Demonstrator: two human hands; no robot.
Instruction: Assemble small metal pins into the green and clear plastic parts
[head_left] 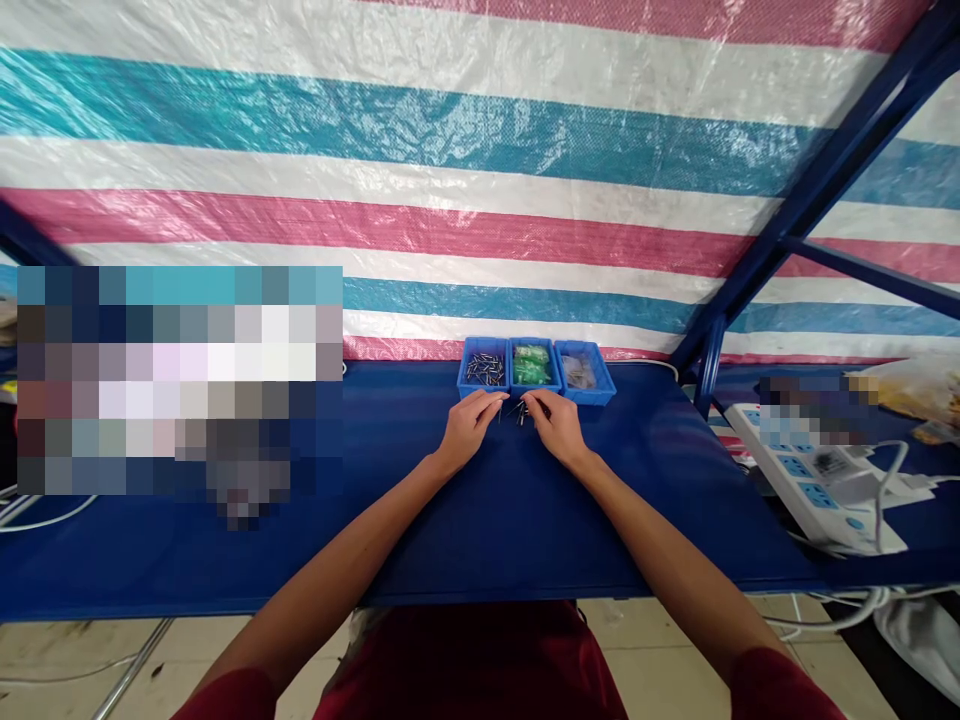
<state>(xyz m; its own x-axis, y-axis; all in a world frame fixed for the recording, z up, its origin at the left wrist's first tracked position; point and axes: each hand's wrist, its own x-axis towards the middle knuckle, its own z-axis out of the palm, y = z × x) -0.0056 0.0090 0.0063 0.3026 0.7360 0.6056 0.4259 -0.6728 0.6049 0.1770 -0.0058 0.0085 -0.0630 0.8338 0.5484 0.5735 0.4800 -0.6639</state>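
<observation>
Both my hands lie on the blue table top (pixel 420 520), just in front of a row of three small blue plastic bins. My left hand (pixel 471 428) and my right hand (pixel 556 425) reach inward, fingertips close together beside a few small metal pins (pixel 519 410) lying loose on the table. Whether either hand grips a pin is too small to tell. The left bin (pixel 461 365) holds dark metal pins, the middle bin (pixel 511 365) green pieces, and the right bin (pixel 592 385) a clear bag of pale items.
A striped tarpaulin (pixel 420 120) hangs behind the table, braced by a blue metal frame (pixel 817 190). To the right lie a white power strip (pixel 814 480) with cables and a plastic bag (pixel 907 390). Pixelated patches cover parts at left and right. The table's front edge overhangs a tiled floor.
</observation>
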